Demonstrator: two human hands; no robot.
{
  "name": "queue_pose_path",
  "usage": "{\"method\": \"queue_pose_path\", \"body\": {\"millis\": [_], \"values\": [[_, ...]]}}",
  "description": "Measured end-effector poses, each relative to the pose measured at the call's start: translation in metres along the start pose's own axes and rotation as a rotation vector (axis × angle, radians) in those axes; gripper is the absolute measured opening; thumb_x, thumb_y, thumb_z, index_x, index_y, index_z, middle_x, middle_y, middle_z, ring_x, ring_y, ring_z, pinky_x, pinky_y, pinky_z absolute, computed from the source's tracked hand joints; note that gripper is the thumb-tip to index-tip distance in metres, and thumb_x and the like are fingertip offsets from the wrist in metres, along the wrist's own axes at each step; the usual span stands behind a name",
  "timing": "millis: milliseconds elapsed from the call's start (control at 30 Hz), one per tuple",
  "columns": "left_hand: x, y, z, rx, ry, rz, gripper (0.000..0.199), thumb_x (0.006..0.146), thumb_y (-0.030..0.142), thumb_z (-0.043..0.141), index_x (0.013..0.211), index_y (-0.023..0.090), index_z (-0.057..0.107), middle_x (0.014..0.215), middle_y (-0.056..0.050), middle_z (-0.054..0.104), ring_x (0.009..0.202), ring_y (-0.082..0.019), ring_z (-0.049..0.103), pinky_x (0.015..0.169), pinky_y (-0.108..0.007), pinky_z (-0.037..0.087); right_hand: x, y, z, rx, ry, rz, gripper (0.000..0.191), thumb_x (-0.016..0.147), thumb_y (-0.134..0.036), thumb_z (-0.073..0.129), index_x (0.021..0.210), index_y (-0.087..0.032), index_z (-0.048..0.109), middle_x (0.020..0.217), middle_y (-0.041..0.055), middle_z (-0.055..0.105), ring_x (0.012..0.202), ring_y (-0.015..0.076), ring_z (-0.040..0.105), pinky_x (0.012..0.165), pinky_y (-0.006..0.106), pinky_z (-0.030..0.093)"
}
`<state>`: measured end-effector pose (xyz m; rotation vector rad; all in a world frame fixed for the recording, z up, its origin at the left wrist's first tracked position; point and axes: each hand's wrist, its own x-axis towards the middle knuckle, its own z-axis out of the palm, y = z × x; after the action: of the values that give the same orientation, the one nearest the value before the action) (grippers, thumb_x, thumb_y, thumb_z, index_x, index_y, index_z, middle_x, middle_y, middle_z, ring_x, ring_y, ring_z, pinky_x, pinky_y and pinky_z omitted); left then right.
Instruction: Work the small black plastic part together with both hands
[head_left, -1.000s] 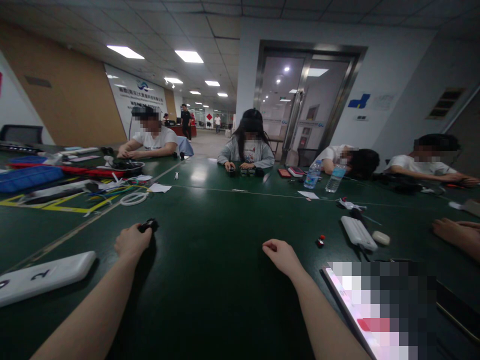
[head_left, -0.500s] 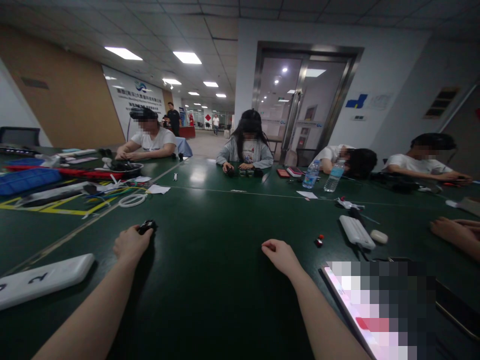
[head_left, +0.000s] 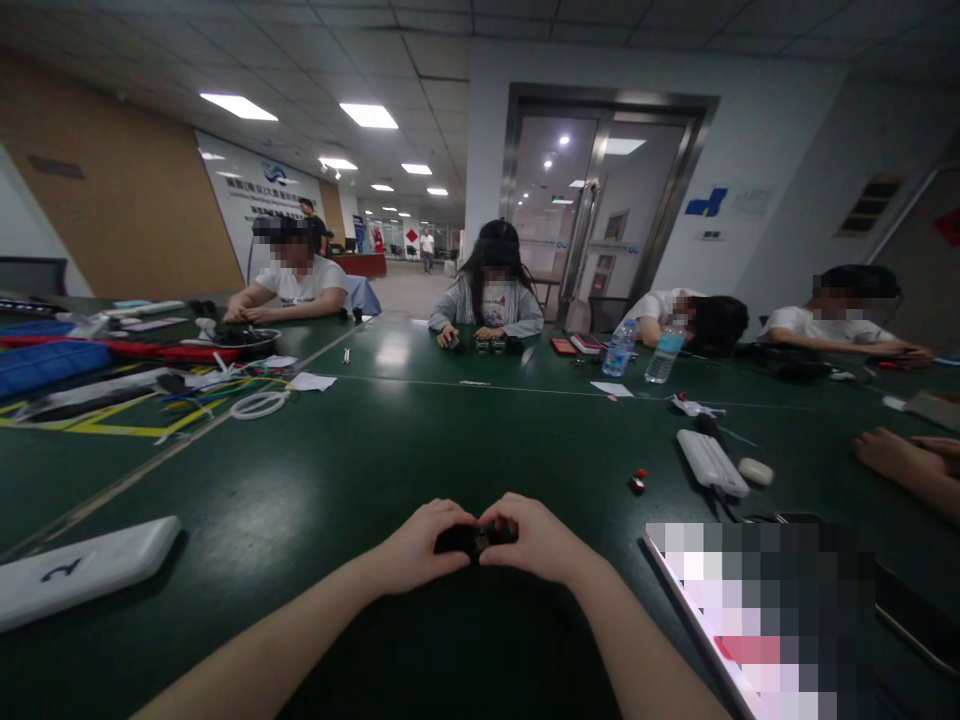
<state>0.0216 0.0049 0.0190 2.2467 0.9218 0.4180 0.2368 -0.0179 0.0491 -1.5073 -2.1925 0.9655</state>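
Both hands meet low in the middle of the head view, over the dark green table (head_left: 315, 470). A small black object (head_left: 474, 540) sits between them, mostly covered by fingers. My left hand (head_left: 424, 545) is curled around its left side, thumb and fingertips closed on it. From the right, my right hand (head_left: 529, 535) bends its fingers and thumb over the other side of the same object. Its exact shape is too dark to make out.
A white bar (head_left: 90, 570) lies at left, with cables and a blue tray (head_left: 45, 370) behind. At right are a small red-black item (head_left: 637, 482), a white power bank (head_left: 711, 462), a tablet (head_left: 697, 610) and a person's hands (head_left: 904, 460). Bottles (head_left: 619, 348) and seated people are beyond.
My left hand has come right and nearer with the black object. My right hand has moved left to meet it and now grips the object too. The view has shifted slightly.
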Motion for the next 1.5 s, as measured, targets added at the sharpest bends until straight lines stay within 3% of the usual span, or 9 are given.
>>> {"method": "queue_pose_path", "body": {"millis": [333,467,533,633,700,833,1233,1500], "values": [[-0.001,-0.006,-0.002,-0.019,0.003,0.014,0.036,0.078,0.03,0.061,0.113,0.026,0.058,0.112,-0.003,0.055,0.106,-0.02,0.048,0.093,-0.036,0.039,0.001,-0.005,0.009,-0.129,-0.005,-0.113,0.023,0.072,-0.031,0.067,0.094,-0.025,0.064,0.092,-0.0005,0.058,0.087,0.0164,0.053,0.072,0.027,0.042],[-0.001,-0.004,-0.004,-0.019,-0.009,0.015,0.035,0.078,0.029,0.061,0.113,0.025,0.058,0.113,-0.003,0.055,0.107,-0.02,0.048,0.095,-0.036,0.038,0.002,-0.005,0.009,-0.066,0.006,-0.107,0.019,0.073,-0.033,0.065,0.089,-0.024,0.064,0.094,0.0001,0.059,0.085,0.0158,0.054,0.07,0.027,0.043],[-0.002,-0.005,-0.004,-0.023,-0.017,0.011,0.036,0.079,0.03,0.059,0.115,0.026,0.057,0.115,-0.004,0.055,0.108,-0.02,0.048,0.095,-0.037,0.038,0.001,0.001,0.001,0.006,0.1,-0.064,0.02,0.075,-0.036,0.063,0.09,-0.023,0.063,0.094,0.0009,0.06,0.082,0.0148,0.055,0.068,0.026,0.043],[-0.002,-0.007,-0.005,-0.033,-0.023,-0.002,0.039,0.08,0.031,0.058,0.118,0.026,0.055,0.119,-0.005,0.052,0.109,-0.02,0.047,0.096,-0.037,0.038,-0.003,0.019,-0.02,0.025,0.343,0.119,0.024,0.077,-0.037,0.059,0.094,-0.019,0.061,0.089,0.0034,0.062,0.08,0.0158,0.057,0.07,0.028,0.044],[-0.003,-0.007,-0.006,-0.043,-0.034,-0.011,0.041,0.08,0.032,0.058,0.12,0.027,0.054,0.121,-0.005,0.051,0.109,-0.02,0.047,0.095,-0.037,0.038,-0.006,0.033,-0.033,0.002,0.372,0.246,0.025,0.077,-0.036,0.059,0.093,-0.018,0.061,0.088,0.0051,0.063,0.079,0.0169,0.058,0.07,0.03,0.045],[-0.003,-0.004,-0.007,-0.041,-0.034,-0.014,0.041,0.08,0.033,0.057,0.12,0.026,0.054,0.121,-0.004,0.052,0.111,-0.02,0.047,0.096,-0.037,0.038,-0.007,0.046,-0.039,-0.012,0.296,0.283,0.027,0.075,-0.035,0.062,0.096,-0.019,0.062,0.094,0.0057,0.064,0.084,0.0176,0.06,0.074,0.03,0.046],[-0.005,-0.005,-0.008,-0.052,0.009,-0.046,0.046,0.078,0.028,0.057,0.123,0.024,0.05,0.122,-0.006,0.051,0.112,-0.02,0.048,0.098,-0.038,0.038,-0.009,0.036,-0.037,-0.013,0.199,0.333,0.033,0.076,-0.04,0.062,0.102,-0.019,0.063,0.104,0.0071,0.064,0.096,0.0205,0.059,0.081,0.034,0.045],[-0.005,-0.012,-0.008,-0.081,0.018,-0.021,0.044,0.079,0.028,0.057,0.123,0.024,0.051,0.125,-0.005,0.048,0.112,-0.018,0.048,0.099,-0.036,0.038,-0.006,0.043,-0.034,-0.003,0.166,0.331,0.033,0.082,-0.036,0.055,0.109,-0.019,0.06,0.109,0.0073,0.063,0.099,0.0193,0.059,0.084,0.033,0.045]]}}
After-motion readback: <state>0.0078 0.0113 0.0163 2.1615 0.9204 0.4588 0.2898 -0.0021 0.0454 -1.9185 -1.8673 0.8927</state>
